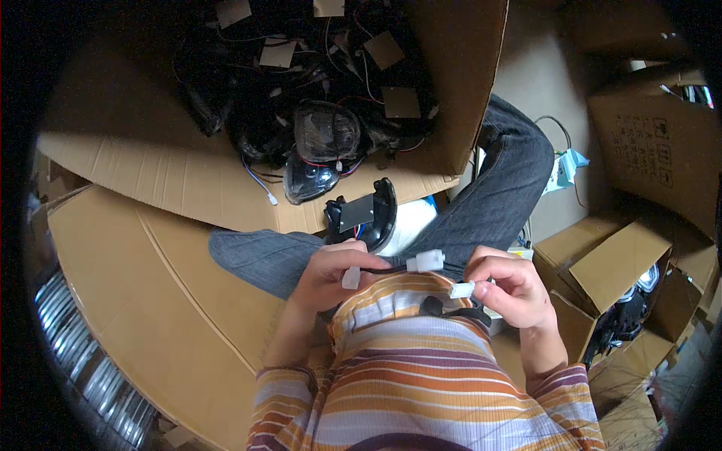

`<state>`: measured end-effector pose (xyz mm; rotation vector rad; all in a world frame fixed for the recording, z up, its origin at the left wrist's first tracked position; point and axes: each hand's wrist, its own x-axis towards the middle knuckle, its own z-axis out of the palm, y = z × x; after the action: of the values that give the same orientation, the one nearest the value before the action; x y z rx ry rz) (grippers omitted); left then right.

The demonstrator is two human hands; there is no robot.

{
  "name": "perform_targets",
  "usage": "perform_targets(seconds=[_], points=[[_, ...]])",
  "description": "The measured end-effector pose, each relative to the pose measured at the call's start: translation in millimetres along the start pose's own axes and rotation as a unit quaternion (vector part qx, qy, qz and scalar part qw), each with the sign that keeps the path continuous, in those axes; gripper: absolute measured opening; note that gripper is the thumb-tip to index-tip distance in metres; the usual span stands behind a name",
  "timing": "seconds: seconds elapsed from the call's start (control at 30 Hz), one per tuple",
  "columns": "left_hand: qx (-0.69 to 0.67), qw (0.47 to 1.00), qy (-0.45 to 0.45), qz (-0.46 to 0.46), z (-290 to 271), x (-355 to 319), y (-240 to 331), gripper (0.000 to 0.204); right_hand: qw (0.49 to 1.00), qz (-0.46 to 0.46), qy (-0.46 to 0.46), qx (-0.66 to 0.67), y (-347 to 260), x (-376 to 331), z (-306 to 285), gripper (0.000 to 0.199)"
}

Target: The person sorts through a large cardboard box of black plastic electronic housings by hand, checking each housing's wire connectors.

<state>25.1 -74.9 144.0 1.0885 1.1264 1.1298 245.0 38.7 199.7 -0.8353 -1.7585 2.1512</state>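
My left hand [329, 272] is closed on a dark cable [387, 267]. A white connector [427, 260] sits at the cable's right end, and another white connector [350, 278] hangs by the left fingers. Between its thumb and fingers, my right hand [513, 288] pinches a white plug [462, 290], held just below and right of the cable's connector and apart from it. Beyond my hands, between my legs, lies a black lamp unit [385, 218] with a grey square plate [356, 213] and red and blue wires. Where those wires lead is hidden.
A large open cardboard box [256, 204] ahead holds several black lamp units [327, 131] with loose wires and plates. Flat cardboard [150, 286] lies at left beside stacked shiny items [105, 383]. At right stands a smaller open box [620, 263] with more lamps.
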Motion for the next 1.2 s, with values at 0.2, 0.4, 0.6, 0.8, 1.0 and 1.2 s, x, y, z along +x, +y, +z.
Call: perform_targets(seconds=[0.2, 0.4, 0.6, 0.8, 1.0, 1.2], points=[[0.026, 0.999, -0.011, 0.016, -2.4, -6.2, -0.4, 0.016, 0.999, 0.015, -0.04, 0.026, -6.6, 6.3, -0.9, 0.007], [0.021, 0.999, -0.03, 0.004, -5.7, -7.5, 1.4, 0.015, 0.999, 0.031, -0.036, 0.019, -5.8, 8.8, 3.3, 0.008], [0.075, 0.997, -0.032, 0.014, -8.6, -6.0, 2.5, 0.016, 0.999, 0.03, -0.041, 0.017, -6.5, 5.2, 1.1, 0.009], [0.1, 0.994, -0.039, 0.003, -7.3, -6.6, 4.1, 0.016, 0.998, 0.027, -0.046, -0.043, -5.7, 4.8, 0.2, 0.009], [0.147, 0.988, -0.033, -0.015, -8.8, -7.8, 11.8, 0.017, 0.991, 0.038, -0.034, -0.123, -0.6, 1.9, -0.5, 0.01], [0.298, 0.954, -0.022, -0.029, -3.8, -3.9, 23.2, 0.02, 0.993, 0.043, 0.033, -0.11, 1.9, 0.6, 2.5, 0.01]])
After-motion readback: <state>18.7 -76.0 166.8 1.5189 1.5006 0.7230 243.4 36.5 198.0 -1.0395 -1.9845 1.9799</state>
